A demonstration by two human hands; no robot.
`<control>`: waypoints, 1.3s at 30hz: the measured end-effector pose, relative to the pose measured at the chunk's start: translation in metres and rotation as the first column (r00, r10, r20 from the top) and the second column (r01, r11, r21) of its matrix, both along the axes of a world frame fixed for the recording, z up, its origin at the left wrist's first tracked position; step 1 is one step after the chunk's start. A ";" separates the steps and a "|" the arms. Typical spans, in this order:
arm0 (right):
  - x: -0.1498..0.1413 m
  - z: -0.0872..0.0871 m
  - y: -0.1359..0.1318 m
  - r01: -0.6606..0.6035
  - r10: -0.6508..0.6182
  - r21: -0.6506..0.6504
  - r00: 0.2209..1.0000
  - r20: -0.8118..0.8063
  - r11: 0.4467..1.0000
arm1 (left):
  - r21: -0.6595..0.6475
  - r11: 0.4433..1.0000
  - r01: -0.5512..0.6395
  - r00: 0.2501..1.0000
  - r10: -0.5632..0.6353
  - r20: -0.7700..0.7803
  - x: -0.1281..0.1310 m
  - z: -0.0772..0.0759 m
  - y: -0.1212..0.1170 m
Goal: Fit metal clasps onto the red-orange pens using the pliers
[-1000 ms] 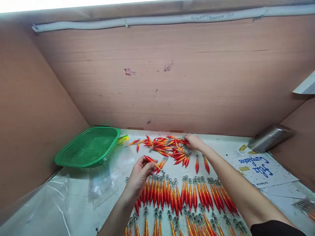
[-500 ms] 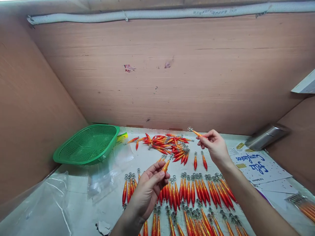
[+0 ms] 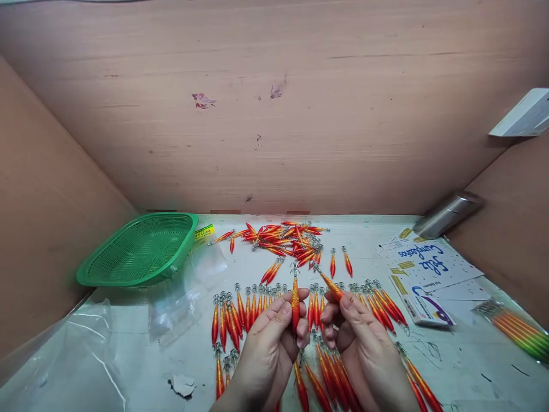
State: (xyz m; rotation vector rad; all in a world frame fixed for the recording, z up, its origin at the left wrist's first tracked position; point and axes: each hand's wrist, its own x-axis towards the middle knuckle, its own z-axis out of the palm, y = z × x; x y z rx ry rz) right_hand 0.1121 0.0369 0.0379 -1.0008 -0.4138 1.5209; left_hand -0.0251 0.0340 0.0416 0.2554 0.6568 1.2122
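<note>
Between its thumb and fingers my left hand (image 3: 277, 337) grips a red-and-gold squid jig (image 3: 295, 297), upright with its hook crown on top. My right hand (image 3: 364, 337) pinches a second squid jig (image 3: 331, 284), tilted so its hooks point up and left. The two hands are side by side, their jigs apart. Beneath and around them, rows of like jigs (image 3: 222, 323) lie on the white table, partly covered by my hands. Farther back is a loose pile of jigs (image 3: 283, 239), with a pair of single jigs (image 3: 347, 263) to its right.
At left a green mesh basket (image 3: 141, 252) stands near clear plastic bags (image 3: 72, 360). To the right lie printed cards (image 3: 437, 269), a small box (image 3: 422, 306), a metal cylinder (image 3: 448, 214) and a bagged bundle of jigs (image 3: 514, 332). Wooden panels (image 3: 274, 143) enclose the back and sides.
My right hand has come down and left from the back right, bringing its jig beside my left hand. The left hand's jig has turned upright. The head view has tilted down.
</note>
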 end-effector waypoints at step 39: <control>-0.021 -0.017 -0.022 -0.359 0.444 0.266 0.646 -0.620 0.895 | 0.075 0.997 -0.006 0.975 0.023 -0.222 0.000 -0.003 -0.004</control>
